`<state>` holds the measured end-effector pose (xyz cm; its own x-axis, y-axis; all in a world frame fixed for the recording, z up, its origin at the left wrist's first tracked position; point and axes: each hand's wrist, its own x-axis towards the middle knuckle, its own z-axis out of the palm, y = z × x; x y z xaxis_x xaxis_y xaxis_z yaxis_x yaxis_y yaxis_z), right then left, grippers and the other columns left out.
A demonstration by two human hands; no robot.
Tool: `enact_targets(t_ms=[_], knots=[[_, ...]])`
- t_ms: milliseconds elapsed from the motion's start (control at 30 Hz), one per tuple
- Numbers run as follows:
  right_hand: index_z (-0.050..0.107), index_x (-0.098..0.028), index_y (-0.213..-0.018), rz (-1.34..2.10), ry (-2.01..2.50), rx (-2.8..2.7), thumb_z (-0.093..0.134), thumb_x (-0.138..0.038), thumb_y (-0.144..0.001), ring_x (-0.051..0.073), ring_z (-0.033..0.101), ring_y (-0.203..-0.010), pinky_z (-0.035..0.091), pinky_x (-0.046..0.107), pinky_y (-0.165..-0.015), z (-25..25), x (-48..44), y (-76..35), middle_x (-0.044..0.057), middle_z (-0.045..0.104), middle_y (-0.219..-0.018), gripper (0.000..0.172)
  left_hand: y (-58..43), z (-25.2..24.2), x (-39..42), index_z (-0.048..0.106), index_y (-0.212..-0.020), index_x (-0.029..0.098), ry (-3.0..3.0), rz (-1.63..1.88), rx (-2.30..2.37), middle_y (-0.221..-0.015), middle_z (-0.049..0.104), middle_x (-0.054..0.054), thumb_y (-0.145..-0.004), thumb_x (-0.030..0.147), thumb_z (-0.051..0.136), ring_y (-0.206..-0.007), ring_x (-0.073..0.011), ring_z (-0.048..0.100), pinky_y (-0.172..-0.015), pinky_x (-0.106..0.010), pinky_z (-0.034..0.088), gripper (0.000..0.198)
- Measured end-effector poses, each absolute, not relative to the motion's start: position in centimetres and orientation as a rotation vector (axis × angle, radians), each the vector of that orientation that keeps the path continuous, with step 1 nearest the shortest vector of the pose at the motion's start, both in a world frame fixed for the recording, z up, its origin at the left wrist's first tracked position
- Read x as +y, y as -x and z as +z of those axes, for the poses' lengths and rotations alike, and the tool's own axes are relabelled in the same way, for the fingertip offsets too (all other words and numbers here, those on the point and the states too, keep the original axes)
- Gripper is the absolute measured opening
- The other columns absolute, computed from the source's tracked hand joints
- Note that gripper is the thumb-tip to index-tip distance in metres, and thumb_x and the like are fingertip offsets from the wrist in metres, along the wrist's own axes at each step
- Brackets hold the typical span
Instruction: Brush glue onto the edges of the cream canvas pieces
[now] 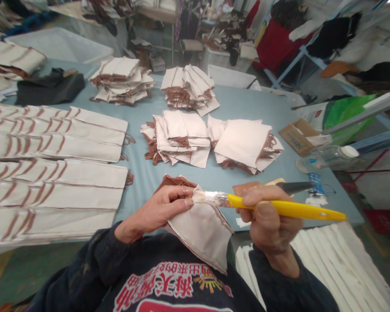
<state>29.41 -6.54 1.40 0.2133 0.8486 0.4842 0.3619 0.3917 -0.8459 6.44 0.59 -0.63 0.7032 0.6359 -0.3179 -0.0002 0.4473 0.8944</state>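
My left hand (160, 209) is closed on a cream fabric piece (208, 236) with brown edging, gripping it near its upper corner. The piece hangs at a slant in front of my chest, its brown side showing at the top. In my right hand (269, 216) is a yellow-handled paintbrush (292, 209), held between thumb and fingers. Its pale bristle end points left and touches the fabric's corner beside my left thumb. Behind my right hand lies a dark-handled tool (295, 187), partly hidden.
Stacks of cream pieces (185, 134) stand mid-table, with another stack (243, 143) at right. Overlapping rows of pieces (91, 177) cover the left side. A cardboard box (300, 136) and a clear bottle (331, 157) sit at the right edge; white folded fabric (331, 255) lies below.
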Motion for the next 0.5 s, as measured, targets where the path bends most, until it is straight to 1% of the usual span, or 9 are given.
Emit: enact_targets(t_ms=[67, 133, 200, 267, 300, 367, 433, 500], knots=[[0.073, -0.025, -0.091, 0.421, 1.169, -1.541, 0.060, -0.038, -0.104, 0.012, 0.051, -0.045, 0.048, 0.030, -0.049, 0.9, -6.0, -29.7, -0.003, 0.060, -0.062, 0.023, -6.2, -0.7, 0.7, 0.082, -0.106, 0.014, -0.995, 0.415, 0.713, -0.093, 0.075, -0.007, -0.082, 0.048, 0.086, -0.075, -0.0151, 0.059, -0.065, -0.023, 0.043, 0.041], [0.074, -0.026, -0.094, 0.394, 1.182, -1.609, 0.062, -0.034, -0.104, 0.012, 0.054, -0.047, 0.046, 0.028, -0.047, 0.4, -5.5, -29.9, -0.002, 0.065, -0.068, 0.017, -6.0, -0.9, 0.7, 0.082, -0.107, 0.014, -0.945, 0.391, 0.718, -0.089, 0.075, -0.006, -0.080, 0.049, 0.087, -0.072, -0.0143, 0.059, -0.064, -0.022, 0.044, 0.044], [0.074, -0.026, -0.098, 0.399, 1.137, -1.548, 0.061, -0.031, -0.104, 0.012, 0.053, -0.046, 0.043, 0.028, -0.045, 0.4, -5.3, -29.9, -0.002, 0.065, -0.068, 0.015, -5.8, -1.3, 0.7, 0.082, -0.104, 0.013, -0.891, 0.393, 0.714, -0.085, 0.073, -0.006, -0.079, 0.049, 0.088, -0.067, -0.0129, 0.058, -0.061, -0.021, 0.042, 0.044], [0.073, -0.027, -0.100, 0.441, 1.065, -1.449, 0.059, -0.030, -0.105, 0.013, 0.051, -0.045, 0.043, 0.029, -0.045, 0.7, -5.5, -29.8, -0.003, 0.063, -0.065, 0.015, -5.6, -1.6, 0.8, 0.083, -0.100, 0.014, -0.866, 0.414, 0.699, -0.085, 0.073, -0.006, -0.079, 0.045, 0.088, -0.066, -0.0123, 0.057, -0.059, -0.021, 0.041, 0.038], [0.072, -0.028, -0.100, 0.457, 1.039, -1.425, 0.058, -0.031, -0.106, 0.014, 0.051, -0.045, 0.045, 0.030, -0.046, 0.8, -5.6, -29.8, -0.004, 0.061, -0.062, 0.015, -5.5, -1.8, 0.8, 0.084, -0.099, 0.014, -0.863, 0.420, 0.690, -0.087, 0.074, -0.006, -0.080, 0.042, 0.087, -0.067, -0.0124, 0.057, -0.059, -0.021, 0.041, 0.035], [0.073, -0.029, -0.098, 0.460, 1.049, -1.487, 0.059, -0.033, -0.105, 0.015, 0.053, -0.046, 0.051, 0.033, -0.054, 1.0, -5.8, -29.8, -0.005, 0.058, -0.058, 0.015, -5.5, -1.9, 0.8, 0.085, -0.099, 0.014, -0.867, 0.416, 0.679, -0.091, 0.075, -0.008, -0.079, 0.038, 0.086, -0.069, -0.0130, 0.058, -0.060, -0.021, 0.040, 0.031], [0.075, -0.029, -0.095, 0.438, 1.127, -1.583, 0.062, -0.034, -0.103, 0.016, 0.056, -0.048, 0.055, 0.037, -0.061, 0.7, -6.0, -30.0, -0.004, 0.060, -0.059, 0.016, -5.6, -1.9, 0.8, 0.085, -0.100, 0.014, -0.877, 0.415, 0.702, -0.092, 0.076, -0.008, -0.079, 0.036, 0.084, -0.070, -0.0134, 0.058, -0.060, -0.021, 0.040, 0.030], [0.076, -0.029, -0.092, 0.461, 1.239, -1.557, 0.065, -0.039, -0.101, 0.017, 0.057, -0.050, 0.055, 0.037, -0.061, 0.3, -6.1, -30.2, -0.002, 0.062, -0.062, 0.018, -5.9, -1.8, 0.7, 0.085, -0.097, 0.015, -0.886, 0.444, 0.744, -0.088, 0.075, -0.007, -0.078, 0.033, 0.083, -0.069, -0.0128, 0.056, -0.059, -0.021, 0.039, 0.026]])
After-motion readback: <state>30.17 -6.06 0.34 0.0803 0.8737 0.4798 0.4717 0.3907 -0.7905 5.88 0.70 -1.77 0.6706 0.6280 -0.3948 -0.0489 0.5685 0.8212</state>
